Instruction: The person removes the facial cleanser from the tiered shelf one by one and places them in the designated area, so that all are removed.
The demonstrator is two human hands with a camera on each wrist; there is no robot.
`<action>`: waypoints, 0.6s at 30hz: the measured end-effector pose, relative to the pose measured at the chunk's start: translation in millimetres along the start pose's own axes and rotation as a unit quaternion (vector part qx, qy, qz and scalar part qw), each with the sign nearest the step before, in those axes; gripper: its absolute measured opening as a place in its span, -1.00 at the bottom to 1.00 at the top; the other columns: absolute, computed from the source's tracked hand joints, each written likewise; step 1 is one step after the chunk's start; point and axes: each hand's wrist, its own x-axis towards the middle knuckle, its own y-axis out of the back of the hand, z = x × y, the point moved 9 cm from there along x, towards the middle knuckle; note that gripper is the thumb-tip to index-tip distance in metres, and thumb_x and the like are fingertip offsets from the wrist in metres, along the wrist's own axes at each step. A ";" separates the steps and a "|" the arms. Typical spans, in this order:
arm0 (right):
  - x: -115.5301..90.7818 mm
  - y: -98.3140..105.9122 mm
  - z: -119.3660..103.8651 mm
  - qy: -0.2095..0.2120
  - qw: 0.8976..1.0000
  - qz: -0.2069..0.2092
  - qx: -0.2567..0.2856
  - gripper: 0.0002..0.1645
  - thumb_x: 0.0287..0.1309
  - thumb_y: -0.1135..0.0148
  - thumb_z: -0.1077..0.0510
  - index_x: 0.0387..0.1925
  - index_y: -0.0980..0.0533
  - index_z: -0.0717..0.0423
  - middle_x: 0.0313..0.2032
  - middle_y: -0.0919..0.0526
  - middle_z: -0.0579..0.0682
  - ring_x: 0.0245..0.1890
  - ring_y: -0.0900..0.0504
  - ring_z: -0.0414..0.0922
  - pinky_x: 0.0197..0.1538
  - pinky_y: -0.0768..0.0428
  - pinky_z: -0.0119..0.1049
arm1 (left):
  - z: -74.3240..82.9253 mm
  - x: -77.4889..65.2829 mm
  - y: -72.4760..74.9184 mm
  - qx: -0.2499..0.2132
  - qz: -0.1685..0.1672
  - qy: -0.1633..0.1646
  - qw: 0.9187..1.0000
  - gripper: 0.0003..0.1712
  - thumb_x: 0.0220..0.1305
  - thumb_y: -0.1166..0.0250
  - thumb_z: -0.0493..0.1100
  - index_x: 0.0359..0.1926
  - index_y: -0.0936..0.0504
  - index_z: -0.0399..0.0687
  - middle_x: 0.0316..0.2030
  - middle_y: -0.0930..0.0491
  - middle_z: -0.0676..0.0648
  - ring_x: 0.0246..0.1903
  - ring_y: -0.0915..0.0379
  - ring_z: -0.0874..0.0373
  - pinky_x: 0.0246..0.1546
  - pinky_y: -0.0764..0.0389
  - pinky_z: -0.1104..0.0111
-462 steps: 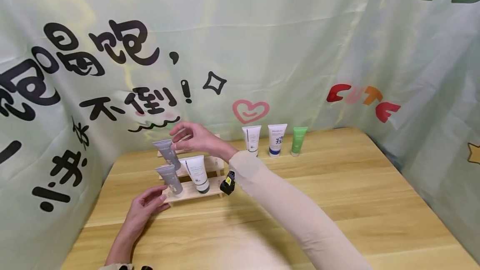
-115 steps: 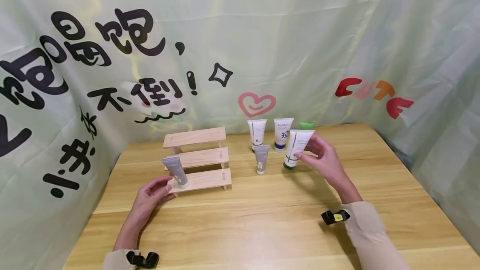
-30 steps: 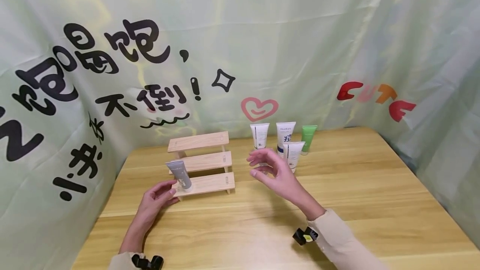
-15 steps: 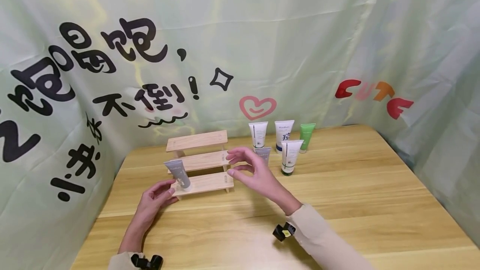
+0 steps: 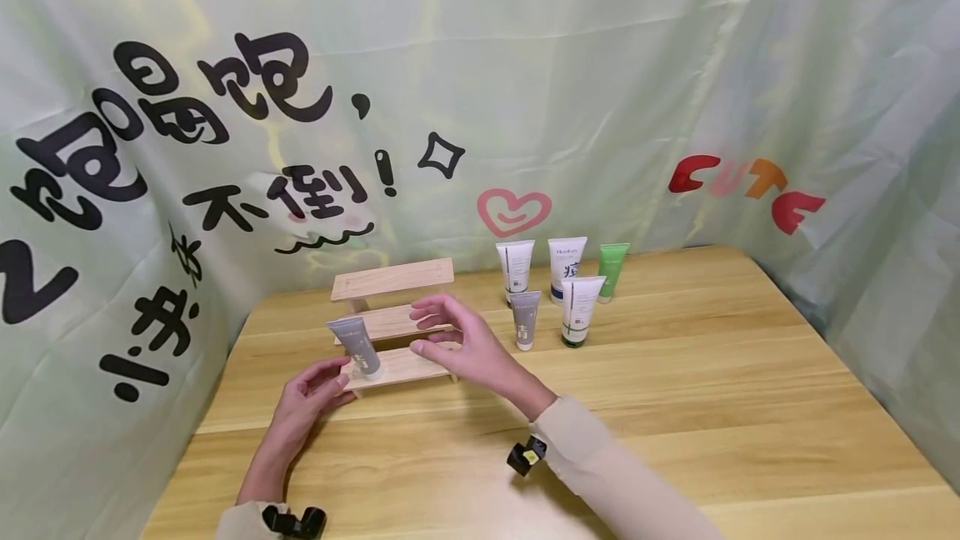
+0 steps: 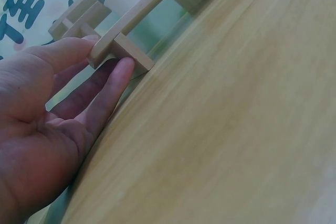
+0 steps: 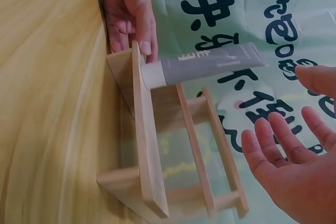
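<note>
A three-step wooden display rack (image 5: 393,277) stands on the table at the left. On its lowest step one grey squeeze tube (image 5: 356,343) stands cap down near the left end. My left hand (image 5: 303,402) holds that end of the step; in the left wrist view the thumb lies on the board and a finger sits against the leg (image 6: 132,53). My right hand (image 5: 468,352) hovers in front of the rack's right half, fingers loosely bent and holding nothing. In the right wrist view it is apart from the grey tube (image 7: 205,66).
Right of the rack stand a second grey tube (image 5: 525,322), a white tube with a green cap (image 5: 581,311), another white tube (image 5: 515,265), a white tube with a blue band (image 5: 566,261) and a green tube (image 5: 612,269). A printed curtain (image 5: 600,107) encloses the table.
Two grey tubes and a white one stood on the rack earlier; one grey and the white tube now stand on the table. My right hand has moved left, empty, towards the rack.
</note>
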 end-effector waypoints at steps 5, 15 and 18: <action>8.1 -13.5 6.6 -0.010 1.000 -0.009 0.003 -0.45 0.26 -0.41 0.29 0.24 -0.46 0.08 0.14 -0.60 0.13 0.13 -0.60 0.05 0.25 -0.62 0.17 | 0.0 0.7 1.6 0.003 0.006 0.005 1.000 -0.42 0.42 -0.36 -0.22 0.34 -0.43 -0.41 0.15 -0.54 -0.09 -0.02 -0.64 0.12 0.02 -0.76 0.17; 18.9 -35.9 18.5 -0.026 1.000 -0.017 0.006 -0.44 0.25 -0.43 0.28 0.24 -0.46 0.09 0.11 -0.63 0.13 0.13 -0.61 0.19 0.25 -0.63 0.17 | 0.2 0.2 0.3 0.008 0.006 0.012 1.000 -0.40 0.43 -0.35 -0.20 0.36 -0.41 -0.40 0.20 -0.50 -0.21 -0.01 -0.64 0.14 0.04 -0.76 0.19; 22.2 -42.8 22.3 -0.027 0.999 -0.021 0.003 -0.44 0.26 -0.43 0.26 0.24 -0.46 0.09 0.11 -0.64 0.13 0.14 -0.61 0.22 0.26 -0.63 0.14 | 0.0 -0.2 0.7 0.005 0.006 0.013 1.000 -0.41 0.43 -0.34 -0.22 0.35 -0.41 -0.41 0.18 -0.51 -0.19 -0.01 -0.64 0.14 0.04 -0.76 0.19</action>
